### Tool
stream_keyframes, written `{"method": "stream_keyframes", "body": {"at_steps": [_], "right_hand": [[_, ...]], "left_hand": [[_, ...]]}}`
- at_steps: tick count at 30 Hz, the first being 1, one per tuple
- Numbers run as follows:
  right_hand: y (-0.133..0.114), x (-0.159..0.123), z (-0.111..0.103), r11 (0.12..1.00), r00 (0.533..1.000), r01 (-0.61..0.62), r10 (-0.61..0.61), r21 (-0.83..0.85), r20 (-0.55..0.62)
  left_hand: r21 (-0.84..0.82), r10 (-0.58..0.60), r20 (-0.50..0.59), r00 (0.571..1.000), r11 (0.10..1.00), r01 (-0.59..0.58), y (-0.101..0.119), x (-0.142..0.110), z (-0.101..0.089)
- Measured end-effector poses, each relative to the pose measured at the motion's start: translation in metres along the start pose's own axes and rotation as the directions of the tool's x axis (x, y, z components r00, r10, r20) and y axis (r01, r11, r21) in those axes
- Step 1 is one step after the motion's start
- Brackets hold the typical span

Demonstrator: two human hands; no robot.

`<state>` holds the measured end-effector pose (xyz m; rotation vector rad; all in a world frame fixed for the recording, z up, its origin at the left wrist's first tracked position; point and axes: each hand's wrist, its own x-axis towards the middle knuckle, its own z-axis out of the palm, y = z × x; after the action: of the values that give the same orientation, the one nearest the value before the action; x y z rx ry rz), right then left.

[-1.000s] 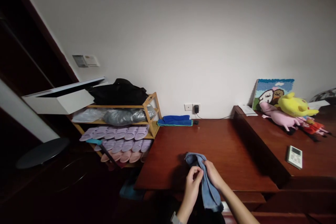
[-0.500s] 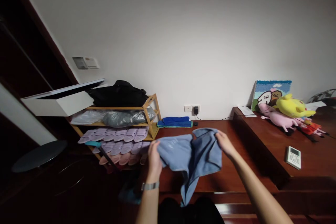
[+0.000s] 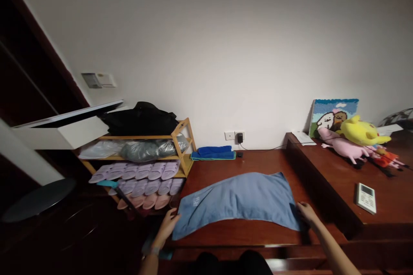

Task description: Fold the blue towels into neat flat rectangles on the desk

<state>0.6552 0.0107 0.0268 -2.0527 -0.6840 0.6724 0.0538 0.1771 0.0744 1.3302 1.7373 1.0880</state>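
Note:
A blue-grey towel (image 3: pixel 235 200) is spread wide across the low brown wooden table (image 3: pixel 213 238), with light lettering near its left end and a few soft creases. My left hand (image 3: pixel 168 223) pinches the towel's left edge. At the opposite end, my right hand (image 3: pixel 306 214) has its fingers closed on the towel's right edge. The towel's middle bows toward the wall, and its near edge curves upward between the two hands.
Folded dark blue cloths (image 3: pixel 213 153) lie by the wall. Left stands a wooden rack (image 3: pixel 185 144) with several slippers (image 3: pixel 142 171) and a black bag (image 3: pixel 140 119). On the raised right surface are plush toys (image 3: pixel 359 133) and a white remote-like device (image 3: pixel 366 197). A plugged adapter (image 3: pixel 239 137) trails a cable.
The towel was bunched between my hands, then lifted and unfolded in the air. It is now stretched out low over the table, with my hands moved far apart.

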Motion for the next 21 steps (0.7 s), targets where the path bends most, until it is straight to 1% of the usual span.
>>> {"method": "stream_keyframes", "body": {"at_steps": [2, 3, 6, 8, 10, 11, 12, 13, 15, 16, 17, 19, 21], "right_hand": [[0.010, 0.002, 0.012, 0.998, 0.999, -0.038, 0.038, -0.042, -0.008], [0.014, 0.004, 0.016, 0.998, 0.999, -0.038, 0.038, -0.059, -0.008], [0.020, 0.009, 0.019, 0.997, 1.000, -0.002, 0.003, -0.079, 0.014], [0.023, 0.012, 0.012, 0.998, 0.999, 0.037, -0.036, -0.056, 0.016], [0.031, 0.016, -0.003, 0.996, 0.995, 0.087, -0.086, 0.006, -0.040], [0.037, 0.018, -0.012, 0.994, 0.992, 0.105, -0.103, 0.029, -0.078], [0.044, 0.020, -0.022, 0.993, 0.988, 0.112, -0.108, 0.033, -0.109], [0.051, 0.022, -0.031, 0.994, 0.987, 0.107, -0.105, 0.012, -0.120], [0.068, 0.024, -0.046, 0.990, 0.992, 0.081, -0.091, -0.115, -0.083], [0.076, 0.024, -0.051, 0.975, 0.994, 0.080, -0.094, -0.207, -0.057], [0.081, 0.023, -0.053, 0.949, 0.993, 0.087, -0.106, -0.304, -0.047], [0.086, 0.022, -0.049, 0.864, 0.984, 0.107, -0.163, -0.492, -0.073], [0.079, 0.023, -0.037, 0.769, 0.962, 0.155, -0.261, -0.621, -0.082]], "left_hand": [[0.048, 0.005, 0.060, 0.998, 0.999, -0.008, -0.014, 0.002, 0.009], [0.073, 0.016, 0.088, 0.996, 0.997, -0.023, -0.020, 0.005, 0.011], [0.116, 0.055, 0.133, 0.990, 0.991, -0.071, -0.032, 0.015, 0.013], [0.111, 0.062, 0.126, 0.990, 0.991, -0.076, -0.037, 0.016, 0.009], [0.109, 0.034, 0.139, 0.990, 0.993, -0.049, -0.043, 0.013, 0.001], [0.105, 0.003, 0.170, 0.985, 0.994, -0.021, -0.045, 0.011, -0.003], [0.103, -0.032, 0.224, 0.974, 0.995, 0.009, -0.048, 0.008, -0.007], [0.106, -0.069, 0.290, 0.954, 0.994, 0.040, -0.049, 0.006, -0.011], [0.122, -0.127, 0.401, 0.907, 0.989, 0.084, -0.047, 0.005, -0.015], [0.140, -0.134, 0.410, 0.902, 0.987, 0.083, -0.043, 0.006, -0.014], [0.165, -0.133, 0.390, 0.911, 0.984, 0.073, -0.038, 0.009, -0.011], [0.214, -0.114, 0.315, 0.942, 0.976, 0.046, -0.024, 0.020, 0.000], [0.256, -0.101, 0.279, 0.955, 0.966, 0.027, -0.010, 0.033, 0.016]]}}
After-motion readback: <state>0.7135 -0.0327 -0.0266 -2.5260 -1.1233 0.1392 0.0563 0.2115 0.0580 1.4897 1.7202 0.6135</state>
